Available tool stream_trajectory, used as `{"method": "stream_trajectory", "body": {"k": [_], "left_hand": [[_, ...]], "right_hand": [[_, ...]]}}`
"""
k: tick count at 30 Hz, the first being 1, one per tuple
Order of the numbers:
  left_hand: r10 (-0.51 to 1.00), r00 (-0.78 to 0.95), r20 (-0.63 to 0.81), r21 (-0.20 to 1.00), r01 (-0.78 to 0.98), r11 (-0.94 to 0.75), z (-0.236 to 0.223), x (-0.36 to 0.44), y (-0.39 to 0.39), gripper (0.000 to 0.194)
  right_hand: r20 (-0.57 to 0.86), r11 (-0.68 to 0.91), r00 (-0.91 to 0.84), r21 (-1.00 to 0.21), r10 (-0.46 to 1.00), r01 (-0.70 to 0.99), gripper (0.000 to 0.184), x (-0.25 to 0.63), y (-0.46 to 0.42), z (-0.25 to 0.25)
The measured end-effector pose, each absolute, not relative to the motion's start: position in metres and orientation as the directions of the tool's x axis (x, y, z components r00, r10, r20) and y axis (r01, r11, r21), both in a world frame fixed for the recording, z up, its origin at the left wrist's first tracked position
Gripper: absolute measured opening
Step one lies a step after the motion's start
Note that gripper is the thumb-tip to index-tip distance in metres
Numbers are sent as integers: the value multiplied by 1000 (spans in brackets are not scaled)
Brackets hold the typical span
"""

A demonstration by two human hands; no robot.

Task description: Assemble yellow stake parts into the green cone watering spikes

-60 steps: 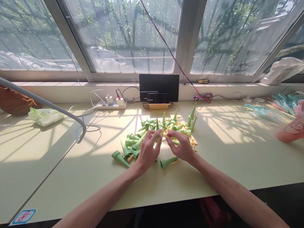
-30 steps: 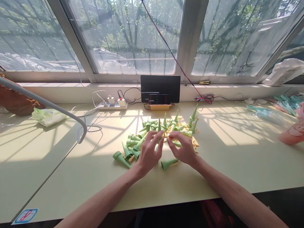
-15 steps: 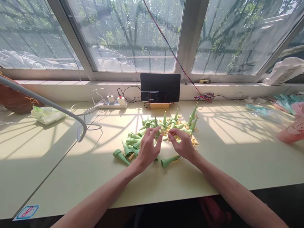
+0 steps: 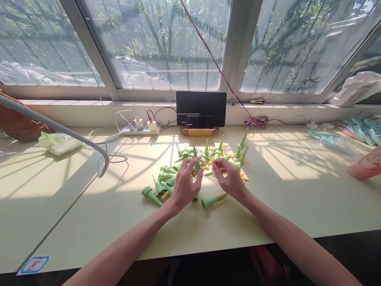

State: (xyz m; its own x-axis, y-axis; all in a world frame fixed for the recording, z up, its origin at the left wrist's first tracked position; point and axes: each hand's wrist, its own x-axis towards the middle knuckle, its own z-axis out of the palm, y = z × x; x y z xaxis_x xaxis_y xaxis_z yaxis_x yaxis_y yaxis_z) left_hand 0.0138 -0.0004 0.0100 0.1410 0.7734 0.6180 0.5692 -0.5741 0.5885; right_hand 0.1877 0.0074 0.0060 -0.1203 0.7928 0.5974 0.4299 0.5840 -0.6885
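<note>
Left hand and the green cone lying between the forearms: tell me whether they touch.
Apart. The head view shows a strip of tabletop between the left hand and the green cone.

- Bright daylight enters through the window panes (image 4: 169,43) along the top, hazy with glare.
- Barred shadows cross the sunlit tabletop (image 4: 285,169) at left and right; its near part lies in shade.
- Small yellow pieces (image 4: 164,195) at centre look soft.
- Wide-angle distortion slants the window frames (image 4: 240,43) outward.

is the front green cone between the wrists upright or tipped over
Tipped over: the green cone lies on its side on the table, wide end left, narrow end toward the right hand.
</note>
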Motion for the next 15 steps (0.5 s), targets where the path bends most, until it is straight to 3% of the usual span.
{"method": "stream_trajectory", "body": {"k": [15], "left_hand": [[748, 159, 644, 591, 518, -619, 14, 12, -1, 34]], "right_hand": [[626, 615, -125, -674, 769, 409, 10, 188, 7, 6]]}}
